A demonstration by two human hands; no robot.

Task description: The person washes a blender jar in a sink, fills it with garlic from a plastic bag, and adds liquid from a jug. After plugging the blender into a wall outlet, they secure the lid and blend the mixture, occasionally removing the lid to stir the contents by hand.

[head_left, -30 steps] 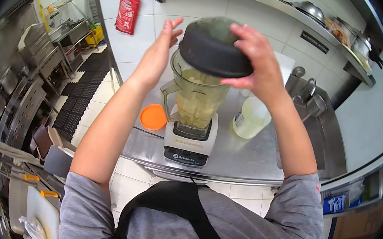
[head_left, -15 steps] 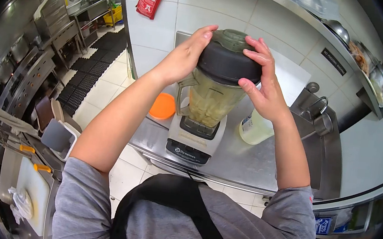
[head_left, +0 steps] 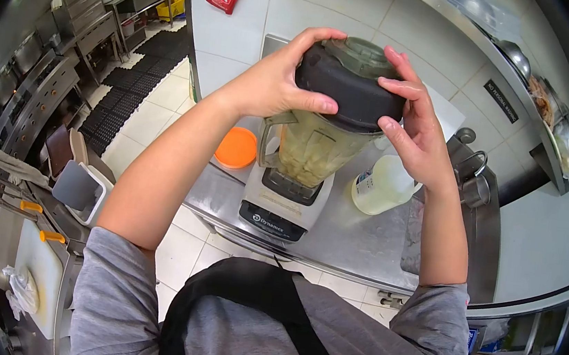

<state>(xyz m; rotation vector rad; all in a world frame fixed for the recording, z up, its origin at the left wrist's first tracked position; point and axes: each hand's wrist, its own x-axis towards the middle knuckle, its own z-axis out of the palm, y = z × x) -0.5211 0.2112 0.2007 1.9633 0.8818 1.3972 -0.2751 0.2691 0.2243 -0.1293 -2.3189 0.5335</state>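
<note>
On the steel counter stands a blender, its pale base (head_left: 274,209) marked "Dynamex". Pale, chunky contents show inside its clear jar (head_left: 318,155), whose handle faces left. A black blender lid (head_left: 349,94) with a translucent cap (head_left: 360,55) covers the top. My left hand (head_left: 291,81) grips the lid's left side, thumb across the front and fingers over the top. From the right, my right hand (head_left: 423,126) holds the lid's other side with curled fingers and thumb. Beside the base lies a round orange lid (head_left: 236,147). A translucent jug (head_left: 382,188) sits right of the jar.
A steel sink with a tap (head_left: 480,163) is at the right. Above runs a shelf (head_left: 482,49) holding metal bowls. At the lower left are a white cutting board (head_left: 38,280) and upright trays (head_left: 77,199). Black floor mats (head_left: 124,84) lie beyond.
My left thumb has come round to the front of the blender lid. The lid sits slightly further right in view, and my right hand has shifted with it. The camera view has moved slightly.
</note>
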